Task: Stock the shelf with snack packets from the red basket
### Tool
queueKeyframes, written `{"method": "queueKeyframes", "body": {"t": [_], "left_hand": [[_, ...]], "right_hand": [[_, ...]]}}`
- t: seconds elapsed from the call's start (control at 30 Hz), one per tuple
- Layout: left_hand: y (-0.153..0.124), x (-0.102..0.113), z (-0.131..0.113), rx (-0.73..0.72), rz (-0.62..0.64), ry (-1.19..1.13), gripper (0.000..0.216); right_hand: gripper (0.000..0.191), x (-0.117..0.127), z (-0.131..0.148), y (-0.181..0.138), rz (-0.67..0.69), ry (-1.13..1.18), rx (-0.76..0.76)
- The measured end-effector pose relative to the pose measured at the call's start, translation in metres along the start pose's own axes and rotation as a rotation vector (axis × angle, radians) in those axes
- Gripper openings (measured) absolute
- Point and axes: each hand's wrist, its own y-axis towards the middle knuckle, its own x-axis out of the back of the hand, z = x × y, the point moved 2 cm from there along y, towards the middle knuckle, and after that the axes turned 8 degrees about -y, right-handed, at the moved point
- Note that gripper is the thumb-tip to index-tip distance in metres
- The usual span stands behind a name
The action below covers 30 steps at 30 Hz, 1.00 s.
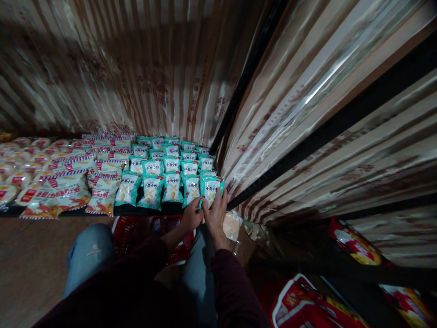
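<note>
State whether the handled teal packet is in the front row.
In: the teal packet ends the row on the right, beside another packet.

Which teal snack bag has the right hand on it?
The rightmost teal bag in the front row, at the black post's end. It alone has the right hand's fingers across its lower front.
</note>
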Motion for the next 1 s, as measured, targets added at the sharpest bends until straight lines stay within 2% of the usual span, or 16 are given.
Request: {"method": "queueKeyframes", "body": {"t": [0.17,0.3,0.5,0.6,0.77,0.83,1.0], "left_hand": [[-0.001,0.001,0.001,-0.011,0.025,0.104,0.052],[-0.005,0.004,0.009,-0.098,-0.012,0.206,0.047],[-0.011,0.011,0.015,-0.119,-0.032,0.368,0.047],[-0.015,0.019,0.005,-0.255,-0.091,0.502,0.039],[-0.017,0.032,-0.014,-0.576,-0.288,0.702,0.035],[-0.014,0.033,-0.016,-0.627,-0.317,0.752,0.040],[-0.004,0.025,-0.012,-0.601,-0.244,0.813,0.053]], "right_hand": [[0.065,-0.002,-0.005,0.007,-0.016,-0.020,0.003],[0.063,-0.006,-0.009,0.010,-0.021,-0.032,0.018],[0.060,-0.019,-0.015,0.014,0.012,-0.028,0.004],[0.060,-0.026,-0.017,0.011,0.017,-0.003,-0.013],[0.059,-0.032,-0.018,0.006,0.005,-0.004,-0.014],[0.058,-0.034,-0.019,0.005,0.017,-0.022,-0.012],[0.057,-0.037,-0.023,0.005,0.014,-0.059,-0.001]]}}
